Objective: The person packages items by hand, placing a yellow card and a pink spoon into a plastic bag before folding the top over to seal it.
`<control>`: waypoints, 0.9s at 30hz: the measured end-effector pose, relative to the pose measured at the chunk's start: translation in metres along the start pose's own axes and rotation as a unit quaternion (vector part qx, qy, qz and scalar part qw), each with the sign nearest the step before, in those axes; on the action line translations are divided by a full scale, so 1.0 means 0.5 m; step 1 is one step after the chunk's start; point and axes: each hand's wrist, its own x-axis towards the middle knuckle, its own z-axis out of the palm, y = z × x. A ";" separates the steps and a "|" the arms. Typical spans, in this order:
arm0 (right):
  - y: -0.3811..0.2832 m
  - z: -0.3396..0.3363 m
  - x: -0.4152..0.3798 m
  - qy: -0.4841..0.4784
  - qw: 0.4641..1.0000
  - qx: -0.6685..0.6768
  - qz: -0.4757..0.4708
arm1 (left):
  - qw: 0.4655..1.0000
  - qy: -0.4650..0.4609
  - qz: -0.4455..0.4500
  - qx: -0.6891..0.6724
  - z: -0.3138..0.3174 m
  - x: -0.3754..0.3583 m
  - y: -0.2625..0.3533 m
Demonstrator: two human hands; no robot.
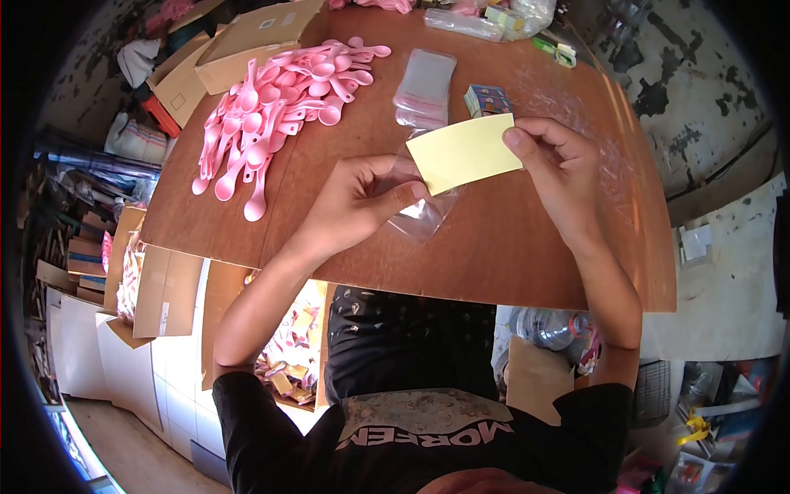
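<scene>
A pale yellow card [466,153] is held up over the table, its right end pinched between the thumb and fingers of my right hand [564,169]. My left hand [362,202] is closed on a clear plastic bag [424,218], with its thumb at the lower left corner of the card. The bag hangs below and behind the card, overlapping it in this view. Just beyond the card lies a stack of small blue printed cards [487,99]. Farther back is a pile of flat clear plastic bags [426,78]. Many pink measuring spoons [267,107] lie heaped to the left.
The brown wooden table [354,267] has a curved look in this view. A cardboard box [263,37] stands at its back left, and plastic packs [465,25] lie along the back edge. A green object [555,53] sits at the back right. Below, an open carton [292,362] holds small packets.
</scene>
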 end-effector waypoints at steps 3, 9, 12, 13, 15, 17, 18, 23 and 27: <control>0.003 -0.005 -0.002 -0.053 0.999 -0.007 -0.002 | 1.000 -0.016 -0.015 0.010 -0.002 0.001 -0.004; -0.009 0.007 0.003 -0.157 0.983 -0.088 -0.048 | 0.999 -0.036 -0.014 0.029 0.019 0.007 -0.005; -0.006 0.042 -0.013 -0.164 0.979 -0.096 -0.073 | 0.998 -0.027 -0.015 0.051 0.023 0.007 -0.007; -0.003 0.051 -0.016 -0.160 0.978 -0.107 -0.084 | 0.997 -0.026 -0.019 0.074 0.022 0.008 -0.006; 0.015 0.063 -0.020 -0.152 0.979 -0.099 -0.094 | 0.998 -0.010 -0.011 0.064 0.011 0.008 -0.003; 0.024 0.070 -0.023 -0.154 0.982 -0.085 -0.063 | 0.995 0.030 0.024 0.097 -0.009 0.007 0.011; 0.037 0.070 -0.023 -0.152 0.983 -0.084 -0.063 | 0.995 0.027 0.024 0.098 -0.022 0.007 0.012; 0.094 0.038 0.041 -0.200 0.935 -0.291 -0.032 | 0.984 0.161 0.027 0.070 -0.079 0.000 0.019; 0.183 -0.032 0.106 -0.090 0.912 -0.365 -0.164 | 0.976 0.203 0.016 0.072 -0.085 -0.006 0.022</control>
